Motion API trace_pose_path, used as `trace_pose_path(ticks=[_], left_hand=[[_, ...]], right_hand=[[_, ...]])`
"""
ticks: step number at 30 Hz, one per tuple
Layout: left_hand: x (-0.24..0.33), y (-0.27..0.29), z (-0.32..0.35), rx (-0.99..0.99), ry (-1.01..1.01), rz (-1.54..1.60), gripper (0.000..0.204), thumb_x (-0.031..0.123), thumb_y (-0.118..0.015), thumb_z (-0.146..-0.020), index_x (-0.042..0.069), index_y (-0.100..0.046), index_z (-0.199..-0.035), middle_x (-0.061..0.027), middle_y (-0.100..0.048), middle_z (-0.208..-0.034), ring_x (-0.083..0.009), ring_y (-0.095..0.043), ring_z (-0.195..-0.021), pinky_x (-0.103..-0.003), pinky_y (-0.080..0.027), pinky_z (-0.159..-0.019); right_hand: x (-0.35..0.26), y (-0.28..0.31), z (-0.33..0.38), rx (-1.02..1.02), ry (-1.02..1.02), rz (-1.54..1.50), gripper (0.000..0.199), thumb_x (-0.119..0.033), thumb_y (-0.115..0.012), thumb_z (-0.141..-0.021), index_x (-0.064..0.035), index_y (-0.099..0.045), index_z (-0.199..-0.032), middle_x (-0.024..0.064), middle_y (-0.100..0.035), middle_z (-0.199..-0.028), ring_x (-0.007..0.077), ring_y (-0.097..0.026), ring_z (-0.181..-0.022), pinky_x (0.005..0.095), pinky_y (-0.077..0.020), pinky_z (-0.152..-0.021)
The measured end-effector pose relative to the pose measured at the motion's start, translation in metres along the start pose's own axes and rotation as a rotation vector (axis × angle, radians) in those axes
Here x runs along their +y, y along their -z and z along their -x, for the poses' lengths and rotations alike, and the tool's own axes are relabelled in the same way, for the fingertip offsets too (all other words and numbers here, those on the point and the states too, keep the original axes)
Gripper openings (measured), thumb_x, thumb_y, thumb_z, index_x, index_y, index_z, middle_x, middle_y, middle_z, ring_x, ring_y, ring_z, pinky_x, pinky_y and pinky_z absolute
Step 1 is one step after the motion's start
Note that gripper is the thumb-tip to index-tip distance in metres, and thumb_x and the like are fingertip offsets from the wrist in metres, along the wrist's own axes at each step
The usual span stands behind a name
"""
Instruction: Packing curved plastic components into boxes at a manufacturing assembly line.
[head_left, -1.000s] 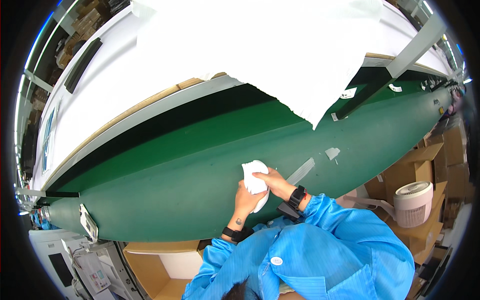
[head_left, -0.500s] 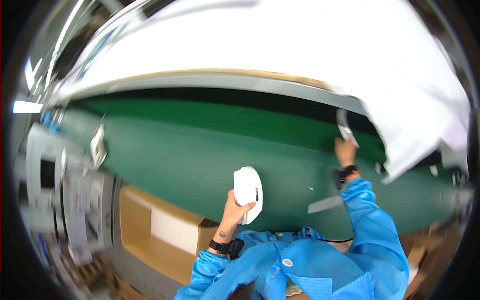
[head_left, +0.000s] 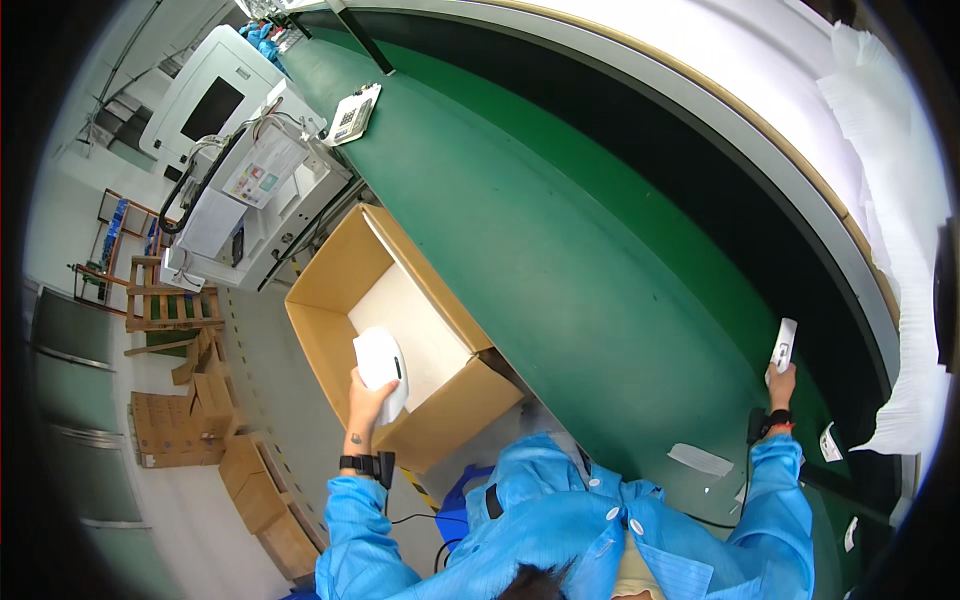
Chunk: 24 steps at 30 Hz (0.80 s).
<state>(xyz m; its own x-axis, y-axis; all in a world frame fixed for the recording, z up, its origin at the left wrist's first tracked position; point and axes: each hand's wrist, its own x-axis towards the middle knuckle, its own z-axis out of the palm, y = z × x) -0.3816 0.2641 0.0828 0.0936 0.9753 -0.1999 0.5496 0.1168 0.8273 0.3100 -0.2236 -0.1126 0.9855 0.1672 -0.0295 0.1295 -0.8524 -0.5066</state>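
My left hand (head_left: 368,402) is closed round the edge of a white, rounded plastic housing (head_left: 382,362) with a dark slot in its side. The hand and housing are over the open cardboard box (head_left: 335,270), which stands beside the bench and has pale, flat material inside. Far to the right, my right hand (head_left: 780,384) grips a slim white device (head_left: 785,342) above the green bench top (head_left: 560,270). Its lower end is hidden by my fingers.
A pale flat strip (head_left: 700,459) and a small label-like piece (head_left: 830,443) lie on the bench near my right arm. A white package (head_left: 354,115) sits at its far left edge. White machines (head_left: 225,100) and cardboard cartons (head_left: 170,428) stand to the left.
The view has swung left. My left hand has carried the white housing from above the bench to over the cardboard box. My right hand still holds the slim white device.
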Motion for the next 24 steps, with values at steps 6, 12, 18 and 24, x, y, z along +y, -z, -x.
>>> trace_pose_path(ticks=[6,12,18,24], left_hand=[[-0.036,0.018,-0.109,-0.179,-0.086,-0.715,0.081,0.035,-0.084,-0.055,-0.003,-0.047,-0.117,-0.0217,-0.063,-0.107,-0.0381,-0.058,-0.104,-0.043,-0.046,-0.09],[-0.09,0.024,-0.265,-0.24,-0.086,-0.867,0.085,0.038,-0.084,-0.051,-0.001,-0.05,-0.119,-0.0207,-0.064,-0.107,-0.037,-0.056,-0.108,-0.049,-0.034,-0.1],[-0.138,-0.011,-0.395,-0.384,-0.046,-0.926,0.093,0.035,-0.083,-0.047,-0.002,-0.048,-0.125,-0.0183,-0.06,-0.119,-0.0405,-0.049,-0.119,-0.053,-0.03,-0.101],[-0.18,-0.065,-0.474,-0.505,-0.103,-0.875,0.099,0.034,-0.082,-0.052,-0.001,-0.041,-0.134,-0.0209,-0.055,-0.126,-0.037,-0.044,-0.124,-0.052,-0.027,-0.105]], right_hand=[[-0.089,-0.032,0.125,-0.169,0.057,-0.393,0.036,-0.027,-0.062,-0.089,0.0007,-0.053,-0.11,0.0126,-0.062,-0.097,0.0199,-0.059,-0.088,0.0338,-0.0467,-0.08],[-0.267,-0.078,0.257,-0.607,-0.014,-0.494,0.028,-0.022,-0.062,-0.089,-0.0051,-0.052,-0.109,-0.0016,-0.051,-0.078,0.0066,-0.046,-0.062,0.0233,-0.0375,-0.052],[-0.467,-0.135,0.342,-1.358,-0.083,-0.765,0.04,0.0,-0.061,-0.085,-0.0026,-0.043,-0.121,0.0099,-0.062,-0.107,0.0185,-0.063,-0.098,0.0312,-0.0524,-0.083],[-0.519,-0.202,0.388,-1.551,0.286,-0.331,0.046,-0.029,-0.07,-0.083,-0.0043,-0.053,-0.117,0.0102,-0.064,-0.098,0.0186,-0.061,-0.087,0.0301,-0.0484,-0.079]])
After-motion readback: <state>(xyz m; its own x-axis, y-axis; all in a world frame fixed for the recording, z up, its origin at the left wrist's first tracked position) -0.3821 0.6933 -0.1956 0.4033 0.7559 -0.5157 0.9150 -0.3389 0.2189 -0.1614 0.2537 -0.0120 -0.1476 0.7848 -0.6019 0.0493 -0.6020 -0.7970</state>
